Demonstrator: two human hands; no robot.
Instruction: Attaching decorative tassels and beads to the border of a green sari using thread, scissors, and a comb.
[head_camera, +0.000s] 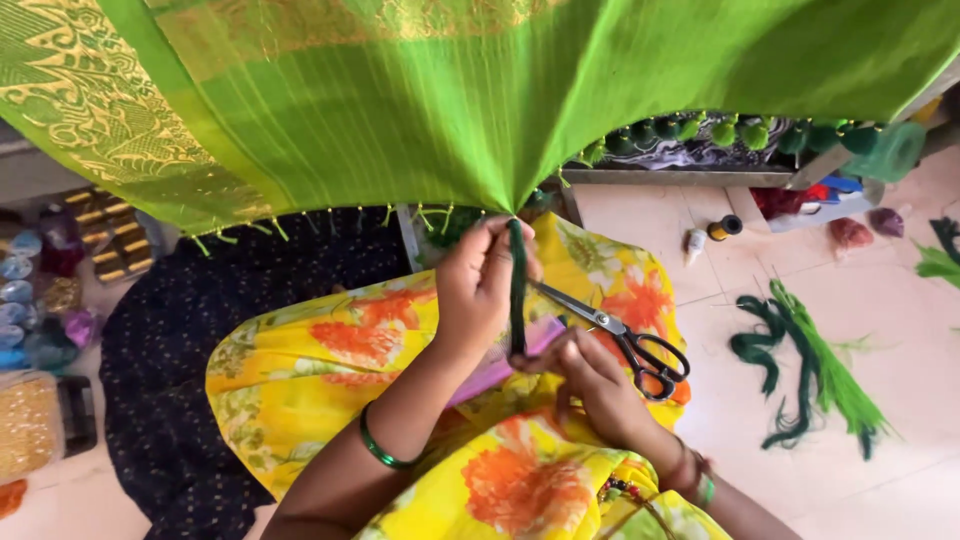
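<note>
Head view, looking straight down: two hands at work, one pair of scissors, one dark green thread bundle between them. The left hand (480, 285) has its fingers pinched shut around the top of the thread bundle (517, 290), right where it meets the gathered edge of the green sari cloth (450, 110) stretched across the far side. The right hand (590, 385) is nearer, fingers curled closed on the bundle's lower end, and the black-handled scissors (625, 340) lie just beside it on the lap; whether any finger touches the scissors I cannot tell. The bundle runs taut and upright, a slim cord of dark green strands.

One green bangle (385, 450) sits on the left wrist. On the floor at right lies one loose heap of green threads (810, 365), dark and light mixed. A row of green tassel balls (720, 130) hangs along the cloth's far edge, too blurred to count. The spools at far left (105, 245) are half hidden under the cloth.
</note>
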